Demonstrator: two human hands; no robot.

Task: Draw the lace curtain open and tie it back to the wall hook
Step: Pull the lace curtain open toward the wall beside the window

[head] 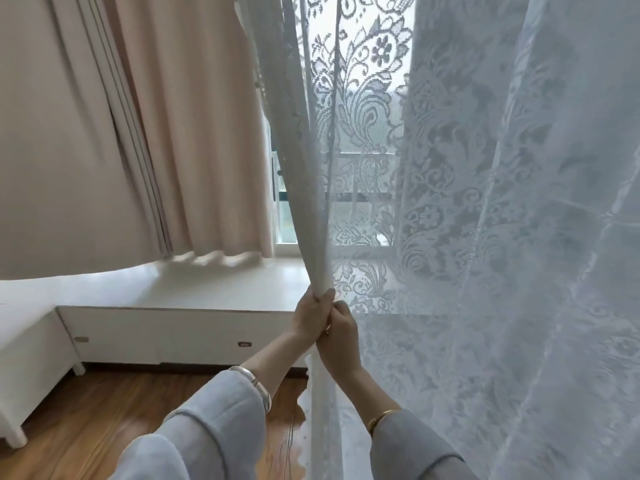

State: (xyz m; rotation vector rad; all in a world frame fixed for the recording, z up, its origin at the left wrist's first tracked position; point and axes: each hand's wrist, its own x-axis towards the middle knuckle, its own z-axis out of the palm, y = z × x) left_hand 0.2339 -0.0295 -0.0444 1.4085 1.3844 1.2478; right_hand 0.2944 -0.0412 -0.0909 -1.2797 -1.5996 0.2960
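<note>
A white lace curtain (467, 209) with a floral pattern hangs over the window and fills the right half of the head view. Its left edge is bunched into a narrow vertical fold (311, 188). My left hand (310, 317) grips that fold at about sill height. My right hand (341, 341) grips the same fold just below and to the right, touching the left hand. The curtain's lower hem hangs down between my forearms. No wall hook or tie-back shows in view.
A beige drape (194, 133) hangs at the left, beside the wall. Below the window runs a white sill bench with drawers (166, 334). A white furniture corner (31, 368) stands at the far left on the wooden floor (104, 420).
</note>
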